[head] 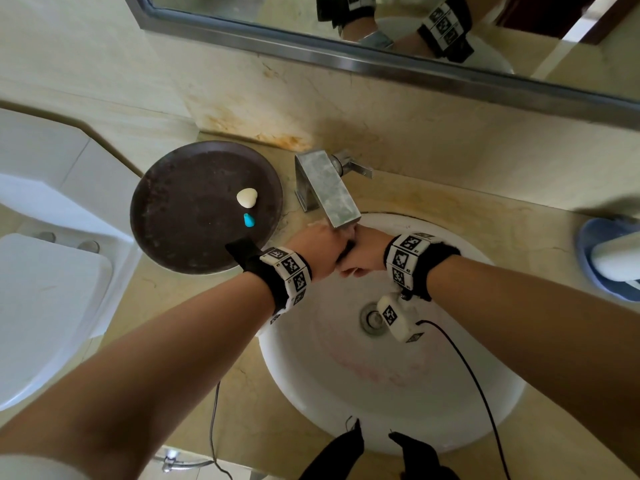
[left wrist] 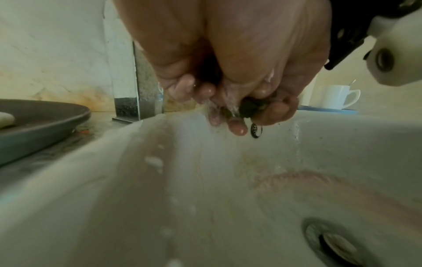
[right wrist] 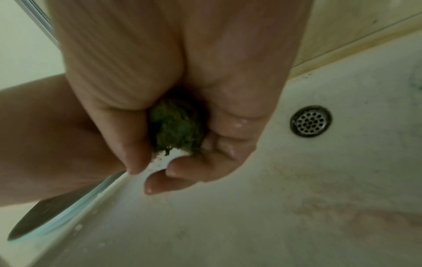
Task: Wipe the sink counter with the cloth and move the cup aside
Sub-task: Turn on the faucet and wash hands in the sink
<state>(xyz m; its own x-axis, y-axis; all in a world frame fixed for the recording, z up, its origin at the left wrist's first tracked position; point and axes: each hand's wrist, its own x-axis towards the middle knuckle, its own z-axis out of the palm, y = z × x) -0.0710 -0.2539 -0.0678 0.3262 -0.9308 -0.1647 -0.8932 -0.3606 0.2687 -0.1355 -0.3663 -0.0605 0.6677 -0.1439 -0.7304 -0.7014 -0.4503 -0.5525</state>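
Note:
Both my hands meet under the faucet (head: 329, 188), over the white sink (head: 381, 393). My left hand (head: 320, 252) and right hand (head: 365, 256) are curled tight round a wadded dark green cloth (right wrist: 175, 130). Only a dark sliver of that cloth (head: 346, 251) shows between the fists in the head view. In the left wrist view water runs off the wet fingers (left wrist: 237, 129) and the cloth (left wrist: 247, 107). The white cup (head: 614, 259) stands on a blue saucer (head: 588, 237) on the counter at the far right, also seen as a handled cup (left wrist: 338, 97).
A dark round tray (head: 162, 209) on the left counter holds a white soap (head: 247, 197) and a small blue piece (head: 248, 220). A toilet (head: 45, 271) is at the far left. Beige counter (head: 450, 202) rings the sink. The drain (head: 372, 318) lies below my right wrist.

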